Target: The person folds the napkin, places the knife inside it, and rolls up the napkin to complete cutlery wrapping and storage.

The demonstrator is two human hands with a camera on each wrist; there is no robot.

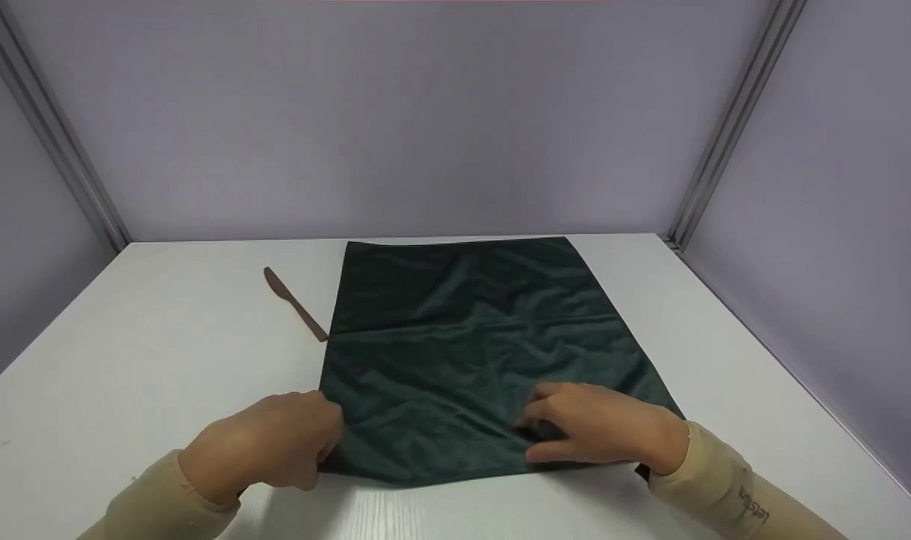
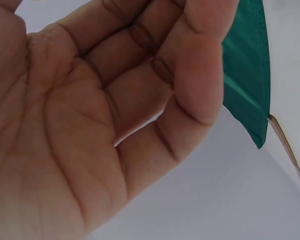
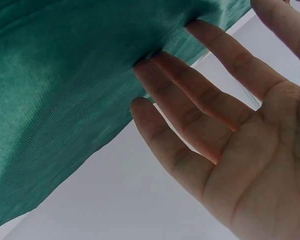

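A dark green cloth (image 1: 470, 337) lies spread flat on the white table (image 1: 163, 360), creased across its middle. My left hand (image 1: 275, 442) sits at the cloth's near-left corner with its fingers curled over the edge. In the left wrist view the left hand (image 2: 115, 125) fills the frame, with the cloth (image 2: 245, 75) just beyond the bent fingers. My right hand (image 1: 597, 431) rests on the cloth near its near-right corner. In the right wrist view the right hand's (image 3: 215, 125) fingers are straight and spread, their tips touching the cloth (image 3: 65, 100).
A brown knife (image 1: 294, 304) lies on the table just left of the cloth, its handle end touching the cloth's left edge; it also shows as the knife (image 2: 287, 150) past the cloth's far corner. Grey partition walls enclose the table at the back and both sides.
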